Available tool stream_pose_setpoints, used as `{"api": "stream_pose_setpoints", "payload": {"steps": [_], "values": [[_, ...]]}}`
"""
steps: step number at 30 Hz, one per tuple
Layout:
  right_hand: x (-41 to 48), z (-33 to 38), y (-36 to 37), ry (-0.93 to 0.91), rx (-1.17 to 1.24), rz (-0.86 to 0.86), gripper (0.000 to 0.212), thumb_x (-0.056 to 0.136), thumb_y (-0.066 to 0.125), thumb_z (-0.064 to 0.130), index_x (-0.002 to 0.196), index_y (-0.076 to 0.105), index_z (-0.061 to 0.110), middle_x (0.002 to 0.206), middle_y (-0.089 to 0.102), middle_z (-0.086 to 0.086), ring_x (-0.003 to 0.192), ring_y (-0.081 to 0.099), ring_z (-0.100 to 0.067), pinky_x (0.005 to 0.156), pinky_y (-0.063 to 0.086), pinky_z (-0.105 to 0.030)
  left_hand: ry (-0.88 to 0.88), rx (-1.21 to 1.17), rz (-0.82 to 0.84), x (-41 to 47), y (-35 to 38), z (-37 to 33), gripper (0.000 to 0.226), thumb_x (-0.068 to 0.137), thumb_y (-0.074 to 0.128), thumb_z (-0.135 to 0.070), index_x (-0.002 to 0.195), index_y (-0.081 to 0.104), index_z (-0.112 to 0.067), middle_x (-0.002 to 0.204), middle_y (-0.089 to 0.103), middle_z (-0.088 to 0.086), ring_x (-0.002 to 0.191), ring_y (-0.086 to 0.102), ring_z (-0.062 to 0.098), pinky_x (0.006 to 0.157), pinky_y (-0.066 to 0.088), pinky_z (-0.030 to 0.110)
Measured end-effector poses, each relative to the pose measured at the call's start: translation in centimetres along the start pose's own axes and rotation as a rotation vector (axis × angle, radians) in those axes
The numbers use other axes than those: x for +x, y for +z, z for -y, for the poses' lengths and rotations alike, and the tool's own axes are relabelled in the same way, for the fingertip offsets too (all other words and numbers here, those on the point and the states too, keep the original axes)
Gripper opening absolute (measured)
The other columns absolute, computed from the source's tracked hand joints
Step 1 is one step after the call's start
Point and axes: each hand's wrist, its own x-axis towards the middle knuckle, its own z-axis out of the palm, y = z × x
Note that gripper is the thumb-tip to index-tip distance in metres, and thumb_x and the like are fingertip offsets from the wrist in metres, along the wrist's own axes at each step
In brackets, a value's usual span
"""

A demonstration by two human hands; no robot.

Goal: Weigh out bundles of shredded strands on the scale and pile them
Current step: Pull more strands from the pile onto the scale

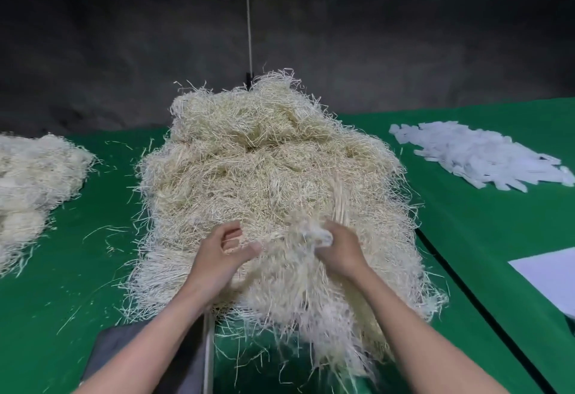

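A big heap of pale cream shredded strands (pixel 264 169) fills the middle of the green table (pixel 77 269). At its near edge, my left hand (pixel 222 252) has its fingers curled round a tuft of strands. My right hand (pixel 337 246) grips a blurred bundle of strands (pixel 298 238) that hangs down over the front of the heap. To the left lies a smaller pile of strand bundles (pixel 34 176). A dark grey flat thing with a metal rim, possibly the scale (pixel 174 359), sits under my left forearm, partly hidden.
A spread of white paper strips (pixel 479 157) lies at the back right. A white sheet (pixel 550 275) sits at the right edge. A dark seam (pixel 485 309) runs diagonally across the green cloth. A cord (pixel 249 20) hangs behind the heap against a dark wall.
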Motion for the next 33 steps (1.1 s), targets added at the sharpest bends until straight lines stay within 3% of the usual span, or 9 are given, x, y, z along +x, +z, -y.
{"api": "stream_pose_setpoints", "payload": {"steps": [4,7,9,11,14,17,22,27,33], "values": [[0.3,7.1,-4.2,-0.287,0.199,-0.067,0.029,0.081,0.062,0.002,0.09,0.054,0.029,0.091,0.061,0.005,0.056,0.056,0.0,0.045,0.045,-0.014,0.092,0.049,0.026,-0.1,0.9,-2.6,0.114,0.051,0.077,-0.052,0.146,0.016,-0.042,0.153,0.021,-0.013,0.138,0.026,0.011,0.113,0.025,0.043],[0.0,11.0,-5.2,-0.312,0.292,0.01,0.027,0.083,0.064,0.004,0.104,0.055,0.018,0.09,0.058,0.005,0.047,0.054,0.001,0.039,0.04,-0.013,0.116,0.054,0.147,0.8,2.7,-4.7,0.131,0.048,0.087,-0.047,0.146,0.0,-0.046,0.15,0.01,-0.022,0.131,0.025,0.003,0.107,0.028,0.032],[-0.3,13.3,-5.5,-0.331,0.425,0.183,0.039,0.082,0.064,0.002,0.118,0.054,0.014,0.098,0.061,-0.003,0.048,0.055,0.004,0.04,0.04,-0.012,0.088,-0.086,0.102,2.1,3.9,-5.9,0.103,0.061,0.087,-0.018,0.142,0.024,-0.027,0.135,0.042,-0.004,0.106,0.053,-0.004,0.087,0.048,0.017],[-0.1,14.3,-6.2,-0.336,0.495,0.322,0.056,0.08,0.067,0.005,0.131,0.046,0.016,0.114,0.056,-0.007,0.064,0.059,0.004,0.054,0.048,-0.01,0.009,-0.275,-0.105,3.4,4.1,-7.1,0.044,0.071,0.074,0.002,0.101,0.049,-0.017,0.089,0.053,-0.003,0.064,0.06,-0.005,0.051,0.047,0.012],[1.1,13.1,-7.5,-0.305,0.563,0.052,0.046,0.08,0.067,0.011,0.12,0.049,0.024,0.118,0.054,0.001,0.101,0.059,-0.01,0.086,0.053,-0.031,-0.181,-0.501,-0.267,5.0,2.9,-7.3,0.042,0.071,0.076,-0.008,0.101,0.047,-0.007,0.089,0.049,-0.001,0.093,0.053,0.014,0.085,0.048,0.033],[1.2,10.2,-6.9,-0.283,0.465,-0.183,0.039,0.078,0.072,0.031,0.106,0.047,0.022,0.116,0.053,0.001,0.101,0.054,-0.009,0.082,0.047,-0.021,-0.237,-0.622,-0.284,5.9,1.4,-7.2,0.067,0.07,0.076,-0.017,0.126,0.043,-0.003,0.113,0.048,0.004,0.11,0.044,0.022,0.11,0.028,0.052],[0.8,8.9,-2.1,-0.202,0.197,0.351,0.128,0.051,0.081,0.059,0.146,-0.001,0.036,0.154,0.009,0.008,0.138,0.023,-0.018,0.109,0.024,-0.038,-0.191,-0.66,-0.214,6.5,1.8,-7.7,0.035,0.076,0.068,-0.034,0.108,0.056,-0.028,0.123,0.045,-0.003,0.112,0.046,0.024,0.091,0.039,0.042],[2.3,7.0,1.2,-0.193,0.265,0.317,0.089,0.069,0.077,0.023,0.141,0.025,0.032,0.128,0.043,0.014,0.1,0.054,-0.005,0.083,0.048,-0.018,-0.248,-0.957,-0.037,7.1,0.2,-8.2,0.012,0.077,0.063,-0.018,0.088,0.06,-0.016,0.093,0.066,0.014,0.085,0.065,0.031,0.075,0.055,0.045],[2.4,0.1,1.2,-0.179,-0.263,0.195,0.078,0.083,0.069,0.027,0.146,0.023,0.025,0.123,0.057,0.004,0.096,0.061,-0.01,0.085,0.052,-0.026,-0.189,-0.873,-0.282,8.3,-3.9,-7.6,0.018,0.074,0.063,-0.012,0.09,0.058,-0.017,0.112,0.056,0.014,0.102,0.058,0.032,0.077,0.055,0.045]]}}
